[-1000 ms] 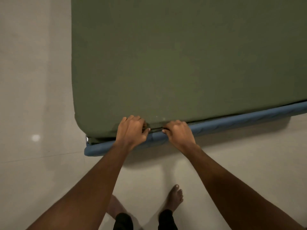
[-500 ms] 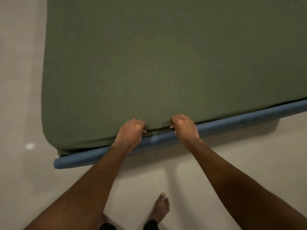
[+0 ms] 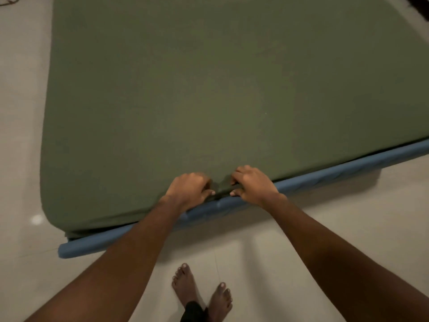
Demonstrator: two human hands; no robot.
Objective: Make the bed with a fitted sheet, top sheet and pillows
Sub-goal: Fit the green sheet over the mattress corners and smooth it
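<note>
Fingers of left hand and right hand curl, pinching one green sheet above one blue base.

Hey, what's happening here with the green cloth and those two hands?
A person is making a low bed on the pale floor. Their left hand and right hand grip the near edge of the green fitted sheet, side by side, just above the blue edge beneath it. The sheet lies smooth over the top; no top sheet or pillows are in view.
</note>
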